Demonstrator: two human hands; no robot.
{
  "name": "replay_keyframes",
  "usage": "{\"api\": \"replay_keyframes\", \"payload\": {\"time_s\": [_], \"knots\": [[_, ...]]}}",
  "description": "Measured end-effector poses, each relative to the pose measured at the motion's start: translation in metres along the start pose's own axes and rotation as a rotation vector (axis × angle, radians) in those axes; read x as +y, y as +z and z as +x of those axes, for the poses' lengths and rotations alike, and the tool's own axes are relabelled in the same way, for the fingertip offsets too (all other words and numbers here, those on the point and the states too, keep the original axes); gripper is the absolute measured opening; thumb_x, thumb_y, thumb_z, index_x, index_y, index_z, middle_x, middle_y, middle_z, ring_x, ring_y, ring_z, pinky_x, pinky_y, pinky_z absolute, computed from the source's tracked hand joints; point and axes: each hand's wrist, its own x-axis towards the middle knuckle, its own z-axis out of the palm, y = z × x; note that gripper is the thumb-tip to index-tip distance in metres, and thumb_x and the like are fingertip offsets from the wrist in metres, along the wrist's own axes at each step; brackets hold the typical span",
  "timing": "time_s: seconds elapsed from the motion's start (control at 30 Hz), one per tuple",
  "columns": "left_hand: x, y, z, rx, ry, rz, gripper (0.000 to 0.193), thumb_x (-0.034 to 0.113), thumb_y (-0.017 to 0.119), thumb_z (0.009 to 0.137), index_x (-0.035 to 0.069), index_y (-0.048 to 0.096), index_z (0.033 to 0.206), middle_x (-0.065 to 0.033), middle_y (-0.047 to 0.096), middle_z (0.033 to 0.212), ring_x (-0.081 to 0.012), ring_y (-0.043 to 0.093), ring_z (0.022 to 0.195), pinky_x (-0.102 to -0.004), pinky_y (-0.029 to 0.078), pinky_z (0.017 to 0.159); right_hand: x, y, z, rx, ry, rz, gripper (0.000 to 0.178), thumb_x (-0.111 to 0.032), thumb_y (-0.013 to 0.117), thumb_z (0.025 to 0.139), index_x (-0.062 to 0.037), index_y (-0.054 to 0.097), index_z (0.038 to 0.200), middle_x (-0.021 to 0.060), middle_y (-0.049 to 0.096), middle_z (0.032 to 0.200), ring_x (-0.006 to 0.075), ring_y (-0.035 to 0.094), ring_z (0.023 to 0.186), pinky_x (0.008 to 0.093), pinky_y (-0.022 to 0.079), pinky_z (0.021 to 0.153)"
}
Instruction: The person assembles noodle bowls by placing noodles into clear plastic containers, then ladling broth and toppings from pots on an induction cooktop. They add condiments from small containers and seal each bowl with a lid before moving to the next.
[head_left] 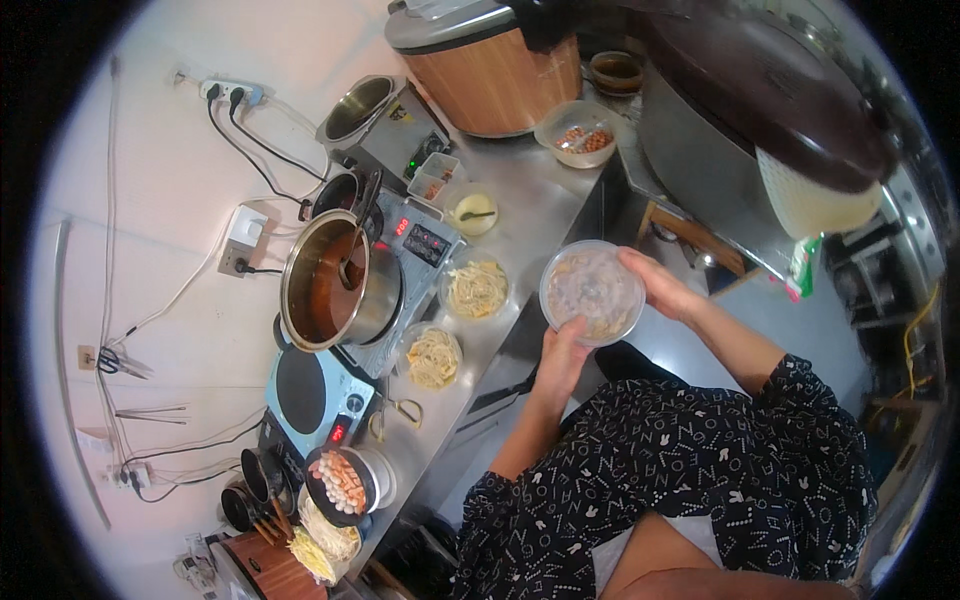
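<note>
Head view: left fingers (571,331) and right fingers (638,265) hold a translucent container (592,292).

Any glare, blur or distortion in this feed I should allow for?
Head view, middle: the tub is fairly clear, but a pale haze over it hides detail inside. Head view, counter: soft sheen on the steel. Head view, edges: fisheye bending, black corners, and the far right looks smeared.

- The round, translucent plastic container (546,290) hid some fingers of my left hand (562,358); its contents (590,283) looked too blurred to tell.
- The silver-lidded, wood-patterned cylindrical cooker (495,85) was cut off by my view's top edge.
</note>
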Motion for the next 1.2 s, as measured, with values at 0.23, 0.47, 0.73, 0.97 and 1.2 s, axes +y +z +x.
{"api": "replay_keyframes", "payload": {"time_s": [0.23, 0.47, 0.73, 0.97, 1.2], "knots": [[0.055, -0.037, 0.094, -0.021, -0.240, -0.026, 0.054, 0.018, 0.056, 0.090, -0.004, 0.036, 0.136, -0.0159, 0.051, 0.131, -0.0277, 0.054, 0.117, -0.0433, 0.046, 0.098, -0.047, -0.020, 0.121, -0.242, 0.035, -0.246, 0.054, -0.046, 0.048, 0.096, -0.0043, 0.054, 0.129, 0.0086, 0.058, 0.124, 0.0172, 0.055, 0.111, 0.0322, 0.043, 0.095], [0.055, -0.005, 0.128, 0.171, -0.039, -0.025, 0.056, 0.009, 0.060, 0.089, 0.007, 0.035, 0.138, -0.0127, 0.052, 0.130, -0.0252, 0.055, 0.115, -0.0355, 0.052, 0.092, -0.052, -0.025, 0.184, -0.099, -0.006, -0.165, 0.055, -0.048, 0.042, 0.098, -0.0030, 0.055, 0.127, 0.0079, 0.058, 0.125, 0.0156, 0.053, 0.113, 0.0294, 0.042, 0.096], [0.079, 0.005, 0.186, 0.244, -0.030, -0.113, 0.058, -0.003, 0.053, 0.087, 0.008, 0.030, 0.139, -0.0155, 0.042, 0.139, -0.0308, 0.048, 0.123, -0.0459, 0.044, 0.102, -0.112, -0.067, 0.245, 0.162, 0.384, 0.191, 0.080, -0.073, 0.038, 0.086, -0.0029, 0.053, 0.121, 0.0084, 0.061, 0.103, 0.0200, 0.056, 0.090, 0.0367, 0.044, 0.079], [0.082, -0.016, 0.218, 0.241, 0.049, -0.111, 0.055, -0.003, 0.050, 0.089, 0.009, 0.027, 0.138, -0.0160, 0.038, 0.140, -0.0337, 0.045, 0.125, -0.0518, 0.043, 0.102, -0.082, -0.067, 0.250, 0.213, 0.337, 0.250, 0.065, -0.058, 0.035, 0.094, -0.0020, 0.051, 0.122, 0.0109, 0.062, 0.106, 0.0227, 0.058, 0.095, 0.0375, 0.046, 0.079], [0.080, -0.029, 0.227, 0.198, 0.137, -0.147, 0.052, 0.005, 0.055, 0.092, 0.007, 0.026, 0.136, -0.0190, 0.043, 0.131, -0.0359, 0.053, 0.115, -0.0510, 0.045, 0.099, -0.062, -0.027, 0.196, 0.219, 0.053, -0.388, 0.030, -0.036, 0.059, 0.091, -0.0062, 0.064, 0.094, 0.0048, 0.064, 0.095, 0.0215, 0.061, 0.083, 0.0307, 0.047, 0.066]]}}
